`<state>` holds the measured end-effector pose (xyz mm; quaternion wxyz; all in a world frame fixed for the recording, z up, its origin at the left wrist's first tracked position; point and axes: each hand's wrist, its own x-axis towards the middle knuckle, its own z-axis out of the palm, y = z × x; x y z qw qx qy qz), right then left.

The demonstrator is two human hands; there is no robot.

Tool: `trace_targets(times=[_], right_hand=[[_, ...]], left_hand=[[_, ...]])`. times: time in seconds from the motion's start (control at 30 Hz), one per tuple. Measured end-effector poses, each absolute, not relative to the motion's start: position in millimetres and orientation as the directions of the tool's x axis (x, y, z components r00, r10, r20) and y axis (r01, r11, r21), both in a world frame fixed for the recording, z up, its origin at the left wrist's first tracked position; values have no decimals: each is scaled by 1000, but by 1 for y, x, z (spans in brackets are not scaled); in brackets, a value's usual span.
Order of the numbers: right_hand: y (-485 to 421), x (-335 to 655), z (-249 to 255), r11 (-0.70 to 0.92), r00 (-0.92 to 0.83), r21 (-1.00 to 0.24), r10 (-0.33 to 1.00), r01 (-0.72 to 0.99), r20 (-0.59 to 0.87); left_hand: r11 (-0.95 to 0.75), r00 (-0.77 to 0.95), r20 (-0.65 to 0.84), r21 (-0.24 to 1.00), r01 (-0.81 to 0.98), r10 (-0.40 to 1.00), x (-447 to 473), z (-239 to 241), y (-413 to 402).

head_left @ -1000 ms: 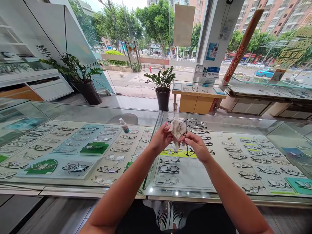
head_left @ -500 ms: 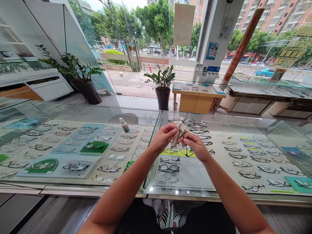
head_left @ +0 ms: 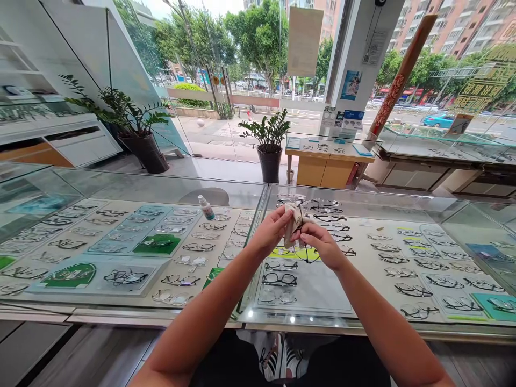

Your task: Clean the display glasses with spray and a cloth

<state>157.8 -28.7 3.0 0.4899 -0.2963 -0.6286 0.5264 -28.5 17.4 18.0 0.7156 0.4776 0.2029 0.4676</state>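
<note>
My left hand pinches a beige cleaning cloth, which is folded around one lens of a pair of dark-framed glasses. My right hand is closed on the glasses near the middle of the frame. The other rim hangs down below the right fingers. Both hands are close together, above the glass counter. Part of the glasses is hidden by the cloth and fingers.
A white spray bottle stands on the counter to the left. Rows of spectacles lie beneath the glass on both sides. Beyond the counter are a potted plant and a wooden display table.
The cloth has shifted and spread over the lens, and the glasses have turned slightly between my hands, with the lower rim tipping down and to the left. Both hands keep their grip.
</note>
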Motion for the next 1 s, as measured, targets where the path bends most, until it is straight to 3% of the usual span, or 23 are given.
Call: trace_targets(times=[0.13, 0.33, 0.77, 1.0], right_hand=[[-29, 158, 3, 263, -333, -952, 894, -153, 301], [-30, 157, 4, 261, -393, -954, 870, -145, 298], [-28, 154, -10, 128, -385, -964, 898, -233, 212], [-31, 156, 0, 212, -450, -971, 860, -112, 240]], left_hand=[[58, 417, 176, 869, -492, 892, -26, 17, 19], [119, 564, 154, 901, -417, 811, -31, 15, 17], [107, 641, 171, 922, -371, 748, -37, 20, 11], [14, 572, 219, 927, -374, 790, -29, 9, 15]])
